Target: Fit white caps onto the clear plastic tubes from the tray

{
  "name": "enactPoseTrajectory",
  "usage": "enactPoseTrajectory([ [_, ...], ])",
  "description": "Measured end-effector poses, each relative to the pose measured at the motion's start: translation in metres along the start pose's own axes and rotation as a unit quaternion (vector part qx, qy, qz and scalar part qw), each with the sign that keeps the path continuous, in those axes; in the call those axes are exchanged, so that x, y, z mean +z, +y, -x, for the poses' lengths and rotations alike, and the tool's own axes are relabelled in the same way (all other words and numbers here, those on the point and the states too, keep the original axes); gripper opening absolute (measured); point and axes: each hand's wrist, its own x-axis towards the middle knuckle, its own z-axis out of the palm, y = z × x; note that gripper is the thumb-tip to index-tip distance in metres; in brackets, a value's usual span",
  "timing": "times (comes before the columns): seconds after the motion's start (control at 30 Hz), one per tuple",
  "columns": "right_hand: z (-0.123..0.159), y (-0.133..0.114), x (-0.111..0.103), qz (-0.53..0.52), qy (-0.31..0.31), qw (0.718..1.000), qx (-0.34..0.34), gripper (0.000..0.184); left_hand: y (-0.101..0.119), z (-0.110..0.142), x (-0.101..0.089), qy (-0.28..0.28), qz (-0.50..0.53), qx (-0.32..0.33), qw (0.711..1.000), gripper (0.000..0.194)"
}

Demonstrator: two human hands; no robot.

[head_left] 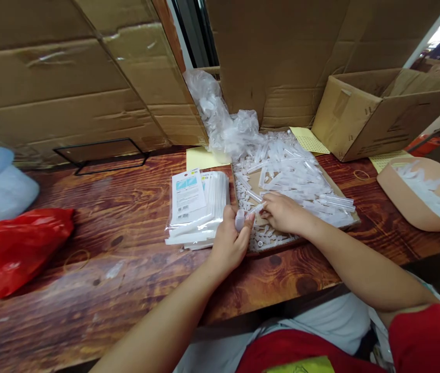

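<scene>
My left hand (230, 237) is closed around a short, whitish translucent plastic tube (239, 220) at the near left corner of the cardboard tray. Just to its right, my right hand (280, 211) pinches a slim clear plastic piece (256, 209) whose end points at the left hand. Under both hands lies the shallow cardboard tray (256, 179), heaped with clear plastic tubes (297, 171) and small white plastic bits (268, 237). Left of the tray is a stack of clear plastic packets (215, 194) with a printed card (188, 192) on top. The palm side of my right hand is hidden.
Crumpled clear plastic bags (239, 129) lie behind the tray. An open cardboard box (354, 116) and a beige bin (406, 199) of white pieces stand to the right. At left are a red plastic bag (21, 248), a bluish tub (5, 189) and a black wire frame (103, 155).
</scene>
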Motion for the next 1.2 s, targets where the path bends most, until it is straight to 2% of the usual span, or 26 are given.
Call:
enactPoseTrajectory([
  [0.13,-0.001,0.006,0.003,-0.036,0.035,0.999,0.013,0.013,-0.002,-0.002,0.000,-0.020,0.016,0.013,1.000,0.018],
  [0.2,0.001,0.012,-0.004,-0.065,0.093,0.993,0.028,0.016,-0.003,-0.002,0.000,-0.029,0.022,0.023,0.999,0.020],
  [0.27,0.005,0.014,-0.015,-0.125,0.195,0.972,0.039,0.016,-0.003,-0.003,0.000,-0.037,0.017,0.032,0.999,0.023],
  [0.33,0.010,0.010,-0.026,-0.207,0.289,0.935,0.007,0.012,-0.004,-0.003,0.001,-0.045,0.007,0.042,0.998,0.026],
  [0.4,0.015,0.000,-0.034,-0.268,0.321,0.906,-0.064,0.010,-0.005,-0.003,0.003,-0.053,-0.007,0.061,0.997,0.028],
  [0.5,0.020,-0.017,-0.036,-0.305,0.301,0.890,-0.154,0.014,-0.011,-0.004,0.006,-0.058,-0.032,0.115,0.991,0.025],
  [0.6,0.023,-0.022,-0.034,-0.304,0.277,0.892,-0.190,0.017,-0.016,-0.005,0.007,-0.056,-0.056,0.158,0.984,0.021],
  [0.7,0.026,-0.019,-0.036,-0.274,0.260,0.904,-0.200,0.018,-0.017,-0.005,0.008,-0.064,-0.085,0.174,0.979,0.021],
  [0.83,0.036,-0.022,-0.046,-0.222,0.238,0.921,-0.213,0.020,-0.014,-0.003,0.007,-0.083,-0.154,0.160,0.972,0.019],
  [0.9,0.042,-0.025,-0.050,-0.213,0.232,0.928,-0.198,0.019,-0.012,-0.002,0.007,-0.091,-0.183,0.162,0.965,0.018],
  [0.97,0.043,-0.026,-0.051,-0.257,0.225,0.927,-0.154,0.014,-0.009,0.000,0.007,-0.090,-0.189,0.175,0.962,0.018],
  [1.03,0.041,-0.024,-0.048,-0.361,0.202,0.905,-0.100,0.010,-0.007,0.002,0.007,-0.081,-0.176,0.190,0.963,0.017],
  [1.1,0.035,-0.020,-0.043,-0.475,0.167,0.862,-0.061,0.013,-0.005,0.003,0.007,-0.068,-0.158,0.194,0.966,0.016],
  [1.17,0.028,-0.018,-0.037,-0.538,0.152,0.828,-0.043,0.016,-0.004,0.004,0.007,-0.061,-0.148,0.184,0.970,0.017],
  [1.2,0.025,-0.018,-0.035,-0.546,0.157,0.822,-0.036,0.016,-0.004,0.004,0.006,-0.060,-0.148,0.173,0.972,0.018],
])
